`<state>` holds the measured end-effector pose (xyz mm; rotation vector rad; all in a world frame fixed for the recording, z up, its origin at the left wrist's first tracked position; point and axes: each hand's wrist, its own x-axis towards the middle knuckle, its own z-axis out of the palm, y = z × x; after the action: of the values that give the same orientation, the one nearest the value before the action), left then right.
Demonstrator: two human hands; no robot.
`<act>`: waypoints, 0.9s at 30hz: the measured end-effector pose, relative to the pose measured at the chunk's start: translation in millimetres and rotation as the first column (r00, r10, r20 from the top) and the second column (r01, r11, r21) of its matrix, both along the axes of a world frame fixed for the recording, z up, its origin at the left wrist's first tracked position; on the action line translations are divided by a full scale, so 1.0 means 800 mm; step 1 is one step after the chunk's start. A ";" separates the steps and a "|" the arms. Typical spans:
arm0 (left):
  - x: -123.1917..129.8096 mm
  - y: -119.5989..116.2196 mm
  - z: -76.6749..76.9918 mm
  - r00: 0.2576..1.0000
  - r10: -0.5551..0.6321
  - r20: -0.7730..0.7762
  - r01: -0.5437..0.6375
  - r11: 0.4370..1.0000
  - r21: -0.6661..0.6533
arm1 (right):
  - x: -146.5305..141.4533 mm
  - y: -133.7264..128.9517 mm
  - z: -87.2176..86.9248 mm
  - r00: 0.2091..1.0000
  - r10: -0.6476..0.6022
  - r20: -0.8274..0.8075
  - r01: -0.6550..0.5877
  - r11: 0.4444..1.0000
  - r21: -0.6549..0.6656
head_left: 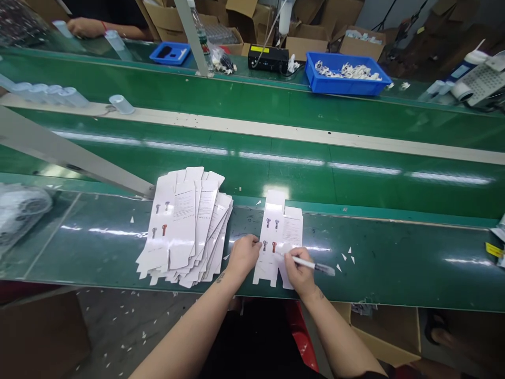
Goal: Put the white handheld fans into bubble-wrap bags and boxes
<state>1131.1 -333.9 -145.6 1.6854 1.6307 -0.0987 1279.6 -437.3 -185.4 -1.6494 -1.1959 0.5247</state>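
The left hand presses flat and open on the white card. The right hand grips a pen. Hold the card still and mark gently.

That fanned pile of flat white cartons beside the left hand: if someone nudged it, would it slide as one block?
Probably not. The stack of flat cartons is already splayed, so sheets would likely slip apart on the glossy green table. Each looks thin and light, probably bending when lifted by one end.
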 end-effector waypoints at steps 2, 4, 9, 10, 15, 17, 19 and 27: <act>0.001 -0.002 -0.001 0.998 -0.059 -0.037 0.061 0.997 0.045 | -0.012 -0.018 -0.001 0.998 0.055 0.011 -0.055 0.998 -0.020; 0.001 -0.003 -0.002 0.995 -0.088 -0.053 0.091 0.994 0.068 | -0.022 -0.027 -0.005 0.996 0.084 0.017 -0.084 0.996 -0.039; 0.000 -0.004 -0.001 0.998 -0.061 -0.012 0.062 0.997 0.051 | -0.032 -0.024 -0.017 0.995 0.096 0.003 -0.096 0.993 -0.063; 0.000 -0.004 0.001 0.999 -0.049 0.003 0.049 0.998 0.043 | -0.033 -0.023 -0.018 0.995 0.095 -0.008 -0.095 0.993 -0.066; 0.000 -0.002 0.002 0.997 0.021 0.080 -0.020 1.000 -0.012 | -0.026 -0.026 -0.021 0.991 0.003 -0.133 -0.012 0.998 -0.065; -0.002 0.000 -0.002 0.992 0.063 0.112 -0.056 0.996 -0.063 | -0.020 -0.027 -0.025 0.974 -0.073 -0.214 0.060 0.996 -0.063; -0.004 0.002 -0.009 0.983 0.114 0.144 -0.096 0.987 -0.127 | -0.013 -0.027 -0.030 0.946 -0.130 -0.298 0.113 0.991 -0.072; 0.009 -0.003 -0.003 0.968 0.152 0.199 -0.122 0.980 -0.154 | -0.014 -0.007 -0.009 0.805 -0.160 -0.571 0.115 0.987 -0.114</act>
<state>1138.3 -336.1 -148.3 1.4214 1.5382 0.0316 1268.6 -443.2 -192.9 -1.4651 -0.6019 0.9102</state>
